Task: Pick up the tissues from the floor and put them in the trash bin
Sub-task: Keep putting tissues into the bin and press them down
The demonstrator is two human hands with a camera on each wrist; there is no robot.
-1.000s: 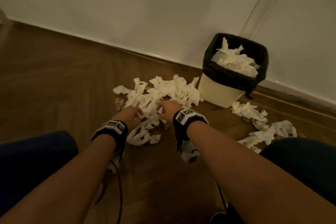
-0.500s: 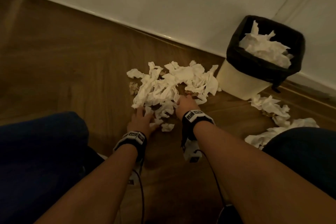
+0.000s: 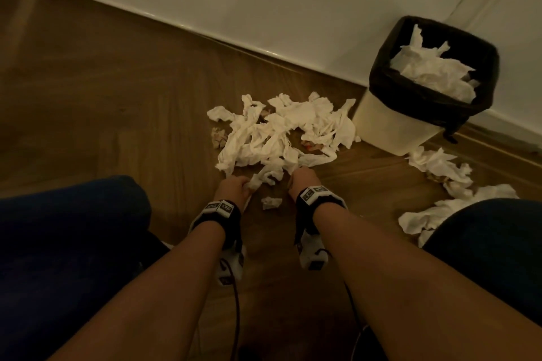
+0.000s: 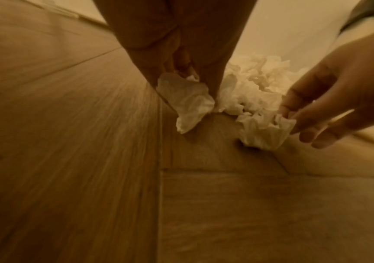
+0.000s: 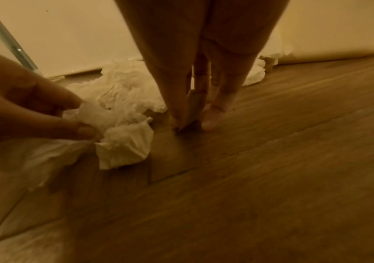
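White tissues [image 3: 281,132] piled on wood floor [image 3: 117,91] beside bin [image 3: 422,91] (already some inside). I see left hand [image 3: 233,189] pinching one tissue; right hand [image 3: 302,180] pinching another.

Wood-plank floor [image 3: 117,102]: bore 1 large heap of crumpled tissues [image 3: 281,132], 1 small stray wad [image 3: 271,202], a second tissue cluster [image 3: 440,167], and 1 black-lined trash bin [image 3: 390,123].

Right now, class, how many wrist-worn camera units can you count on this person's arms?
2. The left wrist camera is strapped just behind the left hand; the right wrist camera sits just behind the right hand. Both show plainly; none appears hidden.
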